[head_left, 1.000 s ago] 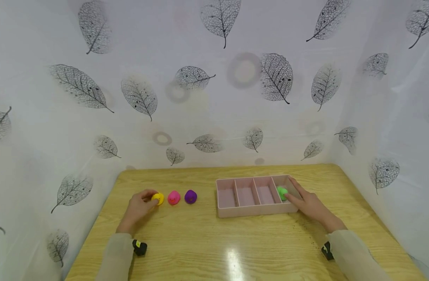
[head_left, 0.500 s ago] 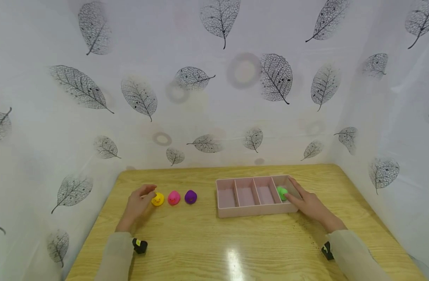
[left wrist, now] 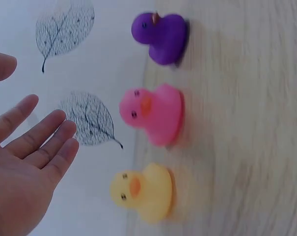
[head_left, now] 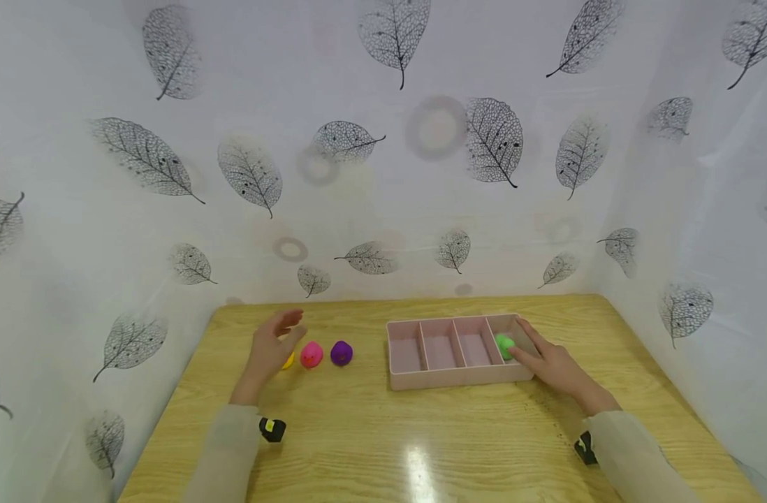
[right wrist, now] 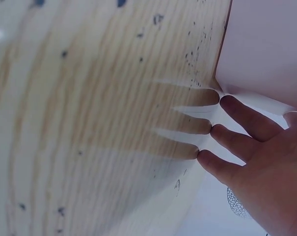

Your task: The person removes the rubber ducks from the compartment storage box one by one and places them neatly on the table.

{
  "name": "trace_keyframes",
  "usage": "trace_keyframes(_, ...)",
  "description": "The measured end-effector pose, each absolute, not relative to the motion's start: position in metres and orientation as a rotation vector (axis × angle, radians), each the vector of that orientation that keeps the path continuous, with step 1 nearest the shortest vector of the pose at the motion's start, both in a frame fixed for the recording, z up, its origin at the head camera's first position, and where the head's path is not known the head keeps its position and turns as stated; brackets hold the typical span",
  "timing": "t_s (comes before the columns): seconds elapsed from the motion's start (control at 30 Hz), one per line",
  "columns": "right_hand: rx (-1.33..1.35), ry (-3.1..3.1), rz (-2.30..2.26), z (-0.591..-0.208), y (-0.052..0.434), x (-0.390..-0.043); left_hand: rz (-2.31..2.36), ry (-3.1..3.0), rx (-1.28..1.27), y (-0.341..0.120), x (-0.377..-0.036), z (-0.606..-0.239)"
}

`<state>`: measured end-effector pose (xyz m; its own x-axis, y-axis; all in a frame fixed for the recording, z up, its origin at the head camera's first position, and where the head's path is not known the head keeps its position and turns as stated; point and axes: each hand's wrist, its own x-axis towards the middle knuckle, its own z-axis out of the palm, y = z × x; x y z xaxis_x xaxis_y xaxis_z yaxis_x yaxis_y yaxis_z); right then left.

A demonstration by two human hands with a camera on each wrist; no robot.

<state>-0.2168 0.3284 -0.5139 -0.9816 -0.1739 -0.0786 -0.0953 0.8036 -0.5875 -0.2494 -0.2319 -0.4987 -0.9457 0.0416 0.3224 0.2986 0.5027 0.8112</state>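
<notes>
Pink duck (head_left: 311, 355) sits between the tabletop's (head_left: 484, 433) left edge and the box (head_left: 462, 378), just right of the nearer, relaxed and empty left hand (head_left: 274, 347), while the straight-fingered right hand (head_left: 556, 367) touches the box.

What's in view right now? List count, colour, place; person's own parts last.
table: 1, wood-grain yellow, lower head view
leaf-print sheet: count unclear, white with dark leaves, behind and beside table
divided tray: 1, pale pink, right of table centre
small toy: 1, green, tray's rightmost compartment
yellow toy duck: 1, yellow, left end of row on table
pink toy duck: 1, pink, middle of row
purple toy duck: 1, purple, right end of row
specks: many, dark, table near tray's right end
wrist cameras: 2, black, one per wrist
sleeves: 2, beige, one per arm
left hand: 1, bare, near the yellow toy duck
right hand: 1, bare, at tray's right end
</notes>
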Motion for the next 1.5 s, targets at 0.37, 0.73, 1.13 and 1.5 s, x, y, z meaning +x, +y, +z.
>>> trace_keyframes(0.37,-0.265,2.847,-0.911,-0.509,0.333,-0.219,-1.478,-2.473,-0.485,-0.180,-0.257,-0.485)
trace_keyframes(0.73,-0.312,2.864,-0.857,-0.506,0.334,-0.222,-1.484,-2.449,-0.723,-0.108,-0.262,-0.461)
trace_keyframes(1.13,-0.368,2.886,-0.824,-0.506,0.335,-0.219,-1.583,-2.564,-0.823,-0.039,-0.261,-0.467)
trace_keyframes(1.5,-0.351,2.879,-0.859,-0.505,0.332,-0.217,-1.567,-2.590,-0.947,-0.001,-0.257,-0.471)
